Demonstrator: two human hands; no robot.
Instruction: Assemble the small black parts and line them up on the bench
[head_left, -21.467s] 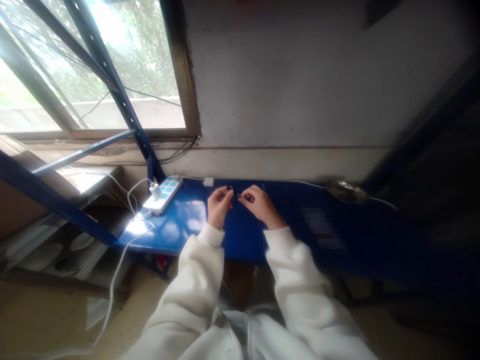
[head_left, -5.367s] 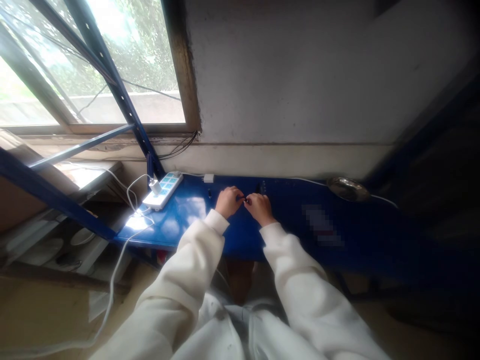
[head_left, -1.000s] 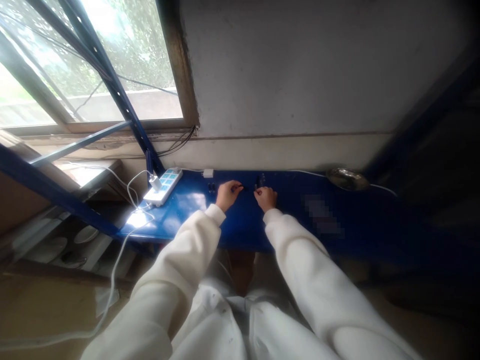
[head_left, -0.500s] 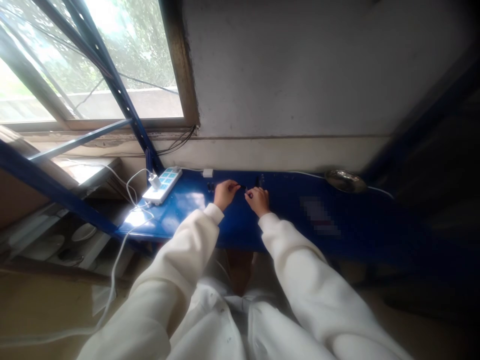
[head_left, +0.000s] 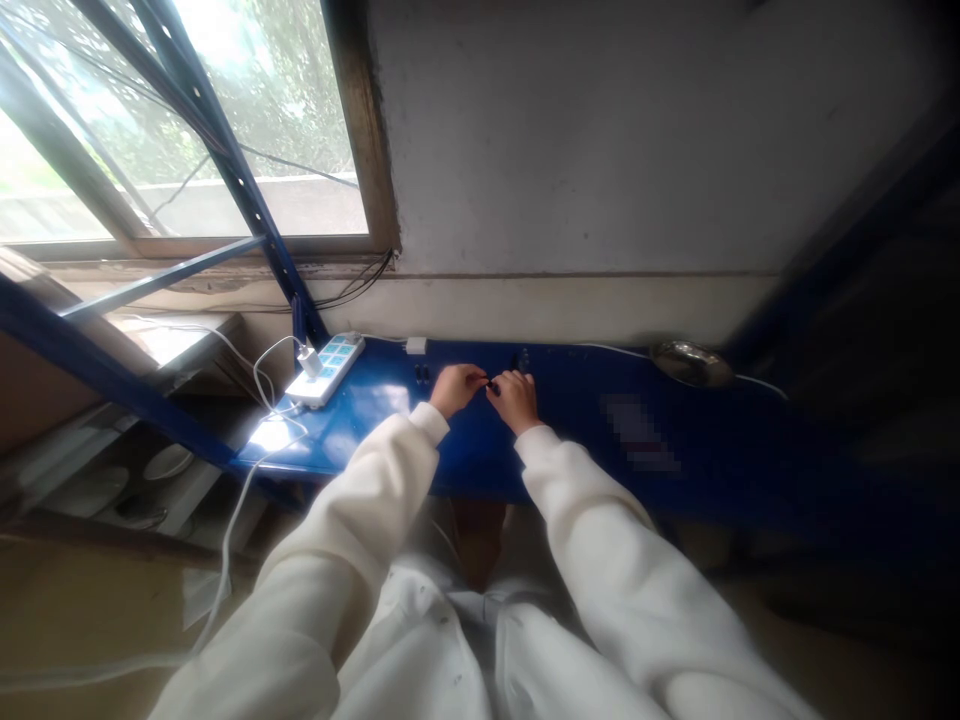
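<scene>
Bringing their fingertips together over the blue table (head_left: 480, 455), the person works at the centre of the clock face. Thumb and fingers of the left hand (head_left: 459, 388) are closed in a pinch, gripping a small dark piece (head_left: 491, 384); those of the right hand (head_left: 514, 400) are curled closed on its other side. The piece sits right between the two hands — too small to tell whether it is one part or two joined.

At nine o'clock from it, near the left hand, lies a pair of dark parts (head_left: 418, 374), side by side. Farther out at nine is a white power strip (head_left: 330, 372) with a charger (head_left: 308, 361) plugged in; a white adapter (head_left: 416, 346) rests toward ten. Between one and two o'clock, just beyond the right hand, are more tiny pieces (head_left: 516, 361), blurred. A shiny metal dish (head_left: 691, 362) stands at three — well apart.
</scene>
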